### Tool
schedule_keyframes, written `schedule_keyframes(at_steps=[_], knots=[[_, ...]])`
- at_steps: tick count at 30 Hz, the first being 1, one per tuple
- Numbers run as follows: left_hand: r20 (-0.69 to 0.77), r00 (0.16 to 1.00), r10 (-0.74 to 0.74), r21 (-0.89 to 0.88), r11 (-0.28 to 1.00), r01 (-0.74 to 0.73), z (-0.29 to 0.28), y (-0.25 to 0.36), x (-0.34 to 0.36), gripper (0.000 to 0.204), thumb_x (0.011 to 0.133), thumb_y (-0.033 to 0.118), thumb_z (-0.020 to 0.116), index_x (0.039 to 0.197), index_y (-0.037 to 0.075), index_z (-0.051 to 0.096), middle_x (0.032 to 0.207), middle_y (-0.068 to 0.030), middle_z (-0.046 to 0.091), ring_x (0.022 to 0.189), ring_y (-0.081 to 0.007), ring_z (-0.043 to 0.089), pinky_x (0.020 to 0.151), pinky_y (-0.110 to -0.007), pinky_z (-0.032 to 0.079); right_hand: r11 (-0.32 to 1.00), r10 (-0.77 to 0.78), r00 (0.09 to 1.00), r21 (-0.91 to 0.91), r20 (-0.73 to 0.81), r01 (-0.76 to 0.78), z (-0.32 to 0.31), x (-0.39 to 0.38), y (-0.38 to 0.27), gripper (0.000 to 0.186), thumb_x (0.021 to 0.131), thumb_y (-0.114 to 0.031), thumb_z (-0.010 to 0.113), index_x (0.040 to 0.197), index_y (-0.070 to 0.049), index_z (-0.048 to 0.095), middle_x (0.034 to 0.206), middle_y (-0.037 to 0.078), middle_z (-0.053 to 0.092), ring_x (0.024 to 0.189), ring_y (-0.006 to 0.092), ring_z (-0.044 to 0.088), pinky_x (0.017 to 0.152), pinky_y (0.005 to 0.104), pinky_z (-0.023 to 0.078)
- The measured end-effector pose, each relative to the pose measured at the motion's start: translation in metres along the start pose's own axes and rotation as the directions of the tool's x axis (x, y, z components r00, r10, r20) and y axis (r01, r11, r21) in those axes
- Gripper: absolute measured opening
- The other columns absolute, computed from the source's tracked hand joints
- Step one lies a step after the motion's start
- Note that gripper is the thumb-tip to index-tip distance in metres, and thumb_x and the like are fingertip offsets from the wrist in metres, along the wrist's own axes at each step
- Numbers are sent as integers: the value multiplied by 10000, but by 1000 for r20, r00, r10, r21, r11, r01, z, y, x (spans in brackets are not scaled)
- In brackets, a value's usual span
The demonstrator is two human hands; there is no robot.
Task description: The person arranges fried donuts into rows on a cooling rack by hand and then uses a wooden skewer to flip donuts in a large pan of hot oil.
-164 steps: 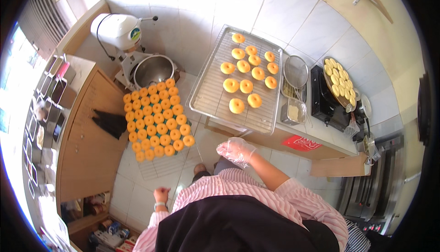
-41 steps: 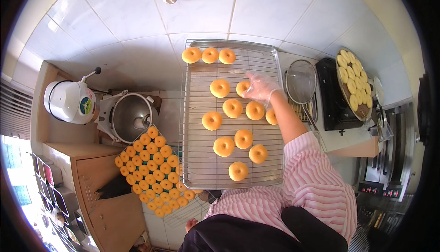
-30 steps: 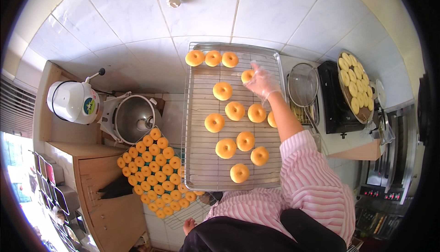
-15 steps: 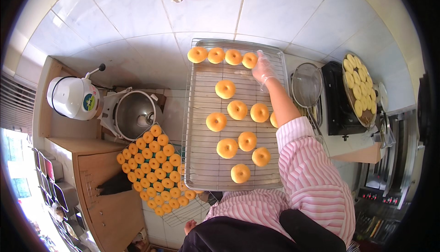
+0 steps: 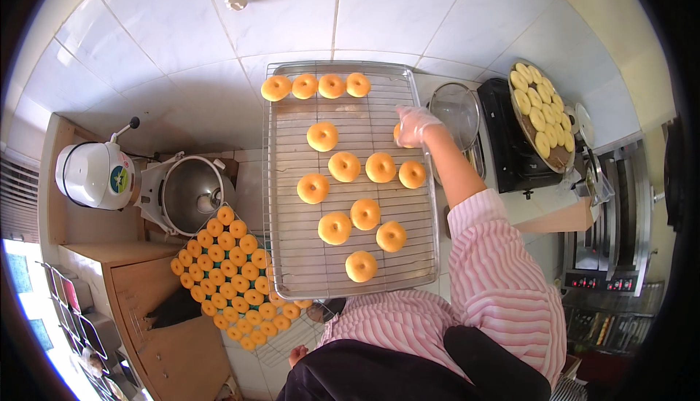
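doughnut [image 5: 397, 135], half hidden by our gloved right hand [image 5: 415, 126], at the right side of the wire rack [image 5: 292, 255]; we cannot tell whether that hand is clamped on it. our left hand [image 5: 297, 355] shows beside the black apron [image 5: 364, 372], its grip unclear.

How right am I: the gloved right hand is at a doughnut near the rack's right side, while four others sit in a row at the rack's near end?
One slip: the row of four doughnuts is at the far end of the wire rack, as the head view shows. The gloved right hand is at another doughnut.
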State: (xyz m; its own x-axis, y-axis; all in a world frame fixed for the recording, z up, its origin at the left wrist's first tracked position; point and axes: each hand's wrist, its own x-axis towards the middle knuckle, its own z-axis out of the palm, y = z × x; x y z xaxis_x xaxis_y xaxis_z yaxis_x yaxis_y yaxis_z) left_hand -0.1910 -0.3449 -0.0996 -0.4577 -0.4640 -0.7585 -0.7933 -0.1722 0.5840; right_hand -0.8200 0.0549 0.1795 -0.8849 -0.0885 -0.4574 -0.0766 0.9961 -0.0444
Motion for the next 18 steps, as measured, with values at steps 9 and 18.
schedule_keyframes(at_steps=[9,18], knots=[[-54,998,-42,-30,999,41,-9,14,4,183,869,108,573,979,-37,594,781,-96,640,601,-147,606,543,-261,494,999,38,997,30,-74,-36,-22,18,-19,498,742,-183,568,1205,-19,485,1160,198,556,1090,314,549,897,364,462],[-87,994,-68,-18,998,67,-5,9,-14,187,856,112,581,978,-29,592,781,-92,638,589,-139,597,535,-259,487,987,139,982,93,-126,-127,-40,87,-15,541,662,-400,648,1042,-17,609,1165,187,565,1078,314,553,901,352,448]])
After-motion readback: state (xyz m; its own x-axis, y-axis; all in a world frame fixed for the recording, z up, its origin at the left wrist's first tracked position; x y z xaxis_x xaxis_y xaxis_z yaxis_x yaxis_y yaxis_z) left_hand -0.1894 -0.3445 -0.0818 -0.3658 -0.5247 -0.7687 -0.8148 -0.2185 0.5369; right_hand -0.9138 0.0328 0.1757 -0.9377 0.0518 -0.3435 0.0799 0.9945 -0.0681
